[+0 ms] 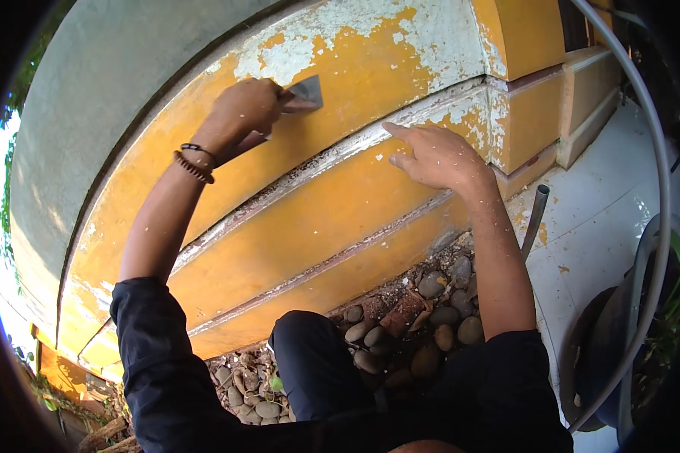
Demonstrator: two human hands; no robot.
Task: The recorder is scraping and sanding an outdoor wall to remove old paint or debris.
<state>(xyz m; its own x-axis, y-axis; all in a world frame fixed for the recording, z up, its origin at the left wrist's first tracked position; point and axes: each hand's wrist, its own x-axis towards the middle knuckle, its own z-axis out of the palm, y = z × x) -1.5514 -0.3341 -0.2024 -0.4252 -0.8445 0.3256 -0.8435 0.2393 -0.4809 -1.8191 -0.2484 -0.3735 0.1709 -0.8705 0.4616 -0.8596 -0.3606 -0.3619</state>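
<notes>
My left hand [245, 109] is closed around the handle of a scraper [307, 92], its flat metal blade held at the yellow wall [340, 98]. Whether the blade's edge touches the paint cannot be made out. Above and around it the yellow paint has come off in patches, showing pale plaster [363, 30]. My right hand [434, 155] holds nothing; its index finger stretches toward the chipped whitish ledge [317, 162], and its thumb sits apart. Paint flakes speckle both forearms.
Below the wall lie rounded stones [431, 355] with broken brick, around my knee [310, 355]. White floor tiles [582, 211] with paint flakes run along the right. A grey pipe [535, 219] stands beside my right forearm, and a curved grey hose [661, 151] arcs at the far right.
</notes>
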